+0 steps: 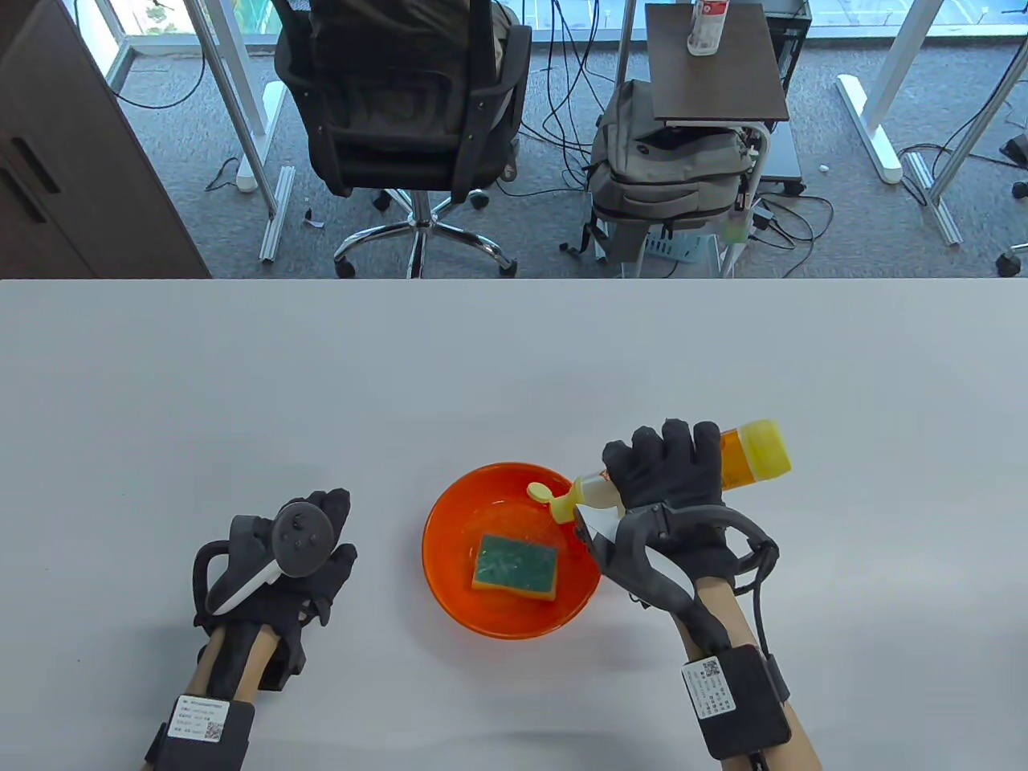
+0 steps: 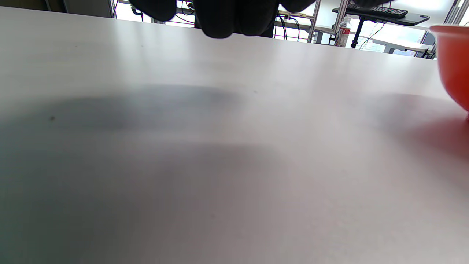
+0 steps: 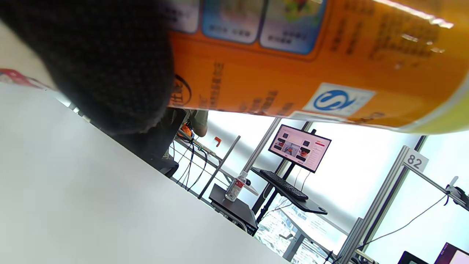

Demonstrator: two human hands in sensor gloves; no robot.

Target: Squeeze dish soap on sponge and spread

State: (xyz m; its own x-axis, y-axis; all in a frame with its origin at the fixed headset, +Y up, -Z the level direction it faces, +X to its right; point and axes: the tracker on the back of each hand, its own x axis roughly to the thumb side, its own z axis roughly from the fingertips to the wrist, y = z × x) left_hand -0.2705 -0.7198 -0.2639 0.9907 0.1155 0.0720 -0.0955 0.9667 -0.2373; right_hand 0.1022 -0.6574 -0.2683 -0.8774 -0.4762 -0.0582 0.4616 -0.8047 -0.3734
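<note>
A green-topped yellow sponge (image 1: 514,568) lies in an orange bowl (image 1: 458,590) at the table's front centre. My right hand (image 1: 671,474) grips an orange dish soap bottle (image 1: 751,458), tipped on its side with its open yellow flip cap (image 1: 546,495) over the bowl's right rim. The bottle's orange label fills the top of the right wrist view (image 3: 293,66). My left hand (image 1: 317,546) rests on the table left of the bowl, empty, fingers loosely curled. Its fingertips (image 2: 220,18) hang at the top of the left wrist view, where the bowl's edge (image 2: 454,66) shows at far right.
The white table (image 1: 321,385) stretches wide around the bowl. Beyond its far edge stand an office chair (image 1: 401,104), a backpack (image 1: 666,169) and a small side table (image 1: 715,64).
</note>
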